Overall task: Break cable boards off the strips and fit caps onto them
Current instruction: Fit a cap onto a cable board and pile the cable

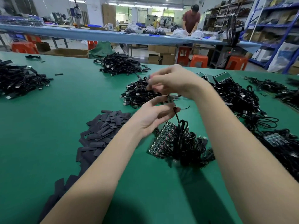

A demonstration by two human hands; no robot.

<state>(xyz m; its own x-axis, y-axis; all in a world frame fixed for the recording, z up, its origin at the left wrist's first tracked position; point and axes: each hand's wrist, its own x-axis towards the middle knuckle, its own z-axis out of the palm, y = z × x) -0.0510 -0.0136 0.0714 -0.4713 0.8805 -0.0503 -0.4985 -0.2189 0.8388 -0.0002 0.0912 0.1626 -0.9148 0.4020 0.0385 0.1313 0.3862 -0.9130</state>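
At far left a heap of black cables (19, 80) lies on the green table (68, 97). Nearer the middle, flat black caps (103, 126) spread in a loose pile that trails toward the near edge. The left forearm rises from the bottom left across that trail, and the left hand (155, 117) is lifted above the table, palm turned up, thumb and fingers pinching a small board (169, 99) with a black cable (177, 117) hanging from it. That cable drops into the strip (163, 139) of joined boards lying on the table just below the hand, its cables bundled on its right side. Behind the hands sit two more cable heaps (121, 63). The right hand (174, 81) is raised just above the left, wrist bent, fingers curled around something small and dark; motion blur hides what it is. The right forearm runs down to the bottom right corner. Further right lie more strips (273, 139) tangled in cables.
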